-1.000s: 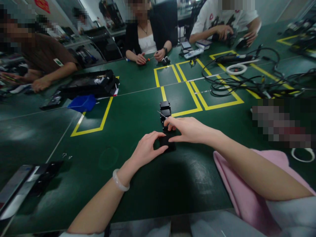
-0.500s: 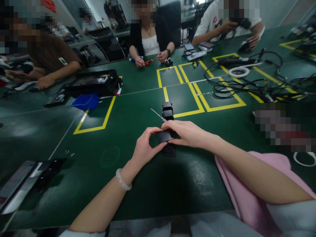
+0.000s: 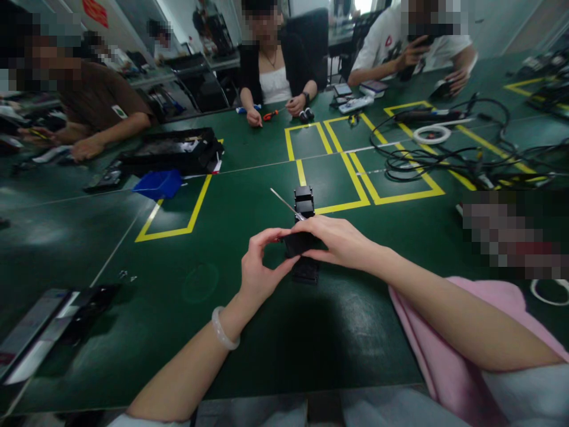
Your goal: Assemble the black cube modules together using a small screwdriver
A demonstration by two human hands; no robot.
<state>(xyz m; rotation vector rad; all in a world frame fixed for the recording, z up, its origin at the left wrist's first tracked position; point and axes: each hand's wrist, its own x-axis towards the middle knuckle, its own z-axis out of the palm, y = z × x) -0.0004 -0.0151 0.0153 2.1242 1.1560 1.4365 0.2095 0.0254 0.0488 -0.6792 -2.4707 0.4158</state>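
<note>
My left hand [image 3: 262,268] pinches the left side of a small black block-shaped part [image 3: 297,244] between thumb and fingers. On the other side, the thumb and fingertips of my right hand [image 3: 344,242] close on the same part. A thin metal rod [image 3: 284,201], like a screwdriver shaft, sticks out up and left from beside my right fingers; its handle is mostly hidden. Just beyond my fingers, black blocks [image 3: 304,200] stand in a short row on the green table [image 3: 249,356]. Another flat black piece [image 3: 306,271] lies below the held part.
Tiny metal parts [image 3: 128,276] and a flat dark device [image 3: 35,326] lie left. Further off are a blue tray [image 3: 159,184] and a black bin [image 3: 178,148]. Black cables [image 3: 413,163] and a pink cloth [image 3: 448,332] occupy the right. Several people sit around the table.
The black part has tilted between my hands, and its upper face now looks darker. My fingers keep their grip. The whole view has shifted slightly.
</note>
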